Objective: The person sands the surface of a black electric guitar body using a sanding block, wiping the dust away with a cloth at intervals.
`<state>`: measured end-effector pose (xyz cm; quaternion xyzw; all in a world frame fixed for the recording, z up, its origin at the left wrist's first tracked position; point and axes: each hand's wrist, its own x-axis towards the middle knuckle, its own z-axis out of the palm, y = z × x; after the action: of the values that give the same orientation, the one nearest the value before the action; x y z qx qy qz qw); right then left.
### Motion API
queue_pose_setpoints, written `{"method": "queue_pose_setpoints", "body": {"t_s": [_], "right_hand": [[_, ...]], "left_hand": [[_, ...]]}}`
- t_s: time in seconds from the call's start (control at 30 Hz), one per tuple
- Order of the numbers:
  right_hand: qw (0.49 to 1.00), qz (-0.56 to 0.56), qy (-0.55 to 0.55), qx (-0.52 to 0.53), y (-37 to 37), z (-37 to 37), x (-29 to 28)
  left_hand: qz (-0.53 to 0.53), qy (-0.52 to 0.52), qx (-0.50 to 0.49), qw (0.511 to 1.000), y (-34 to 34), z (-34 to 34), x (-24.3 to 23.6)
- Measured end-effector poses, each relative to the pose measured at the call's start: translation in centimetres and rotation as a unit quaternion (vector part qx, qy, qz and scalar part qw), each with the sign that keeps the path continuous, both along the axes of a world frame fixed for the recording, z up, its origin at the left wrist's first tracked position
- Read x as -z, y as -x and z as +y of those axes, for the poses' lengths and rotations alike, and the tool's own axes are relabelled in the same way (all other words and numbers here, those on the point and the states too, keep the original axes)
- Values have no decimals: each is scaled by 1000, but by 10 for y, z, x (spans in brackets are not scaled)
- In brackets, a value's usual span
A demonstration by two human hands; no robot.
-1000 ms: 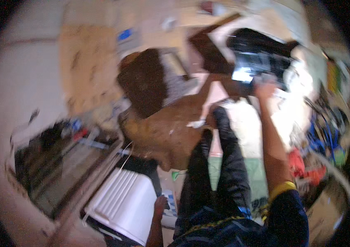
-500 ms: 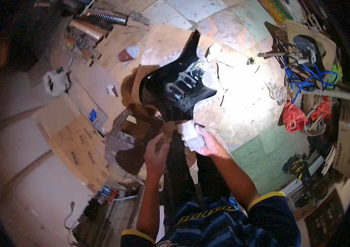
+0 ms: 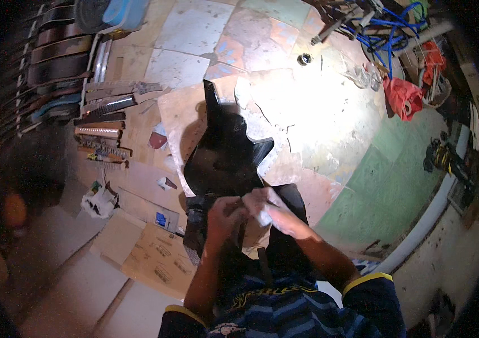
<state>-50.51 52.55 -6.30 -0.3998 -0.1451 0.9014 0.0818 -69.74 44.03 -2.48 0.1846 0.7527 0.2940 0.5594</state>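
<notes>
Black guitar-shaped body, far of the hands, near edge lost against dark trousers; right hand clamped on partly hidden pale pad, left hand close beside, grip unclear; floor tiles extending right.

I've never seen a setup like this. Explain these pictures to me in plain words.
There's no machine here, just a person's two bare hands. A camera worn on the head looks down, and its wide lens bends straight edges. The right hand holds a small whitish piece, too blurred to identify. The left hand is curled close by; whether it holds anything is unclear. Just beyond, a black guitar-shaped body lies on a flat sheet. Off to the right are blue cables and a red bundle.
</notes>
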Motion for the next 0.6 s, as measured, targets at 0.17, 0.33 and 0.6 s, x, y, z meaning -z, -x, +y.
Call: {"method": "queue_pose_setpoints", "body": {"t_s": [0.17, 0.33, 0.6], "right_hand": [[652, -433, -609, -128, 20, 25, 72], [569, -521, -621, -136, 64, 52, 112], [612, -530, -569, -141, 52, -61, 157]], "left_hand": [[386, -67, 153, 907, 76, 11, 124], [437, -74, 208, 872, 91, 30, 187], [497, -100, 225, 832, 96, 14, 204]]}}
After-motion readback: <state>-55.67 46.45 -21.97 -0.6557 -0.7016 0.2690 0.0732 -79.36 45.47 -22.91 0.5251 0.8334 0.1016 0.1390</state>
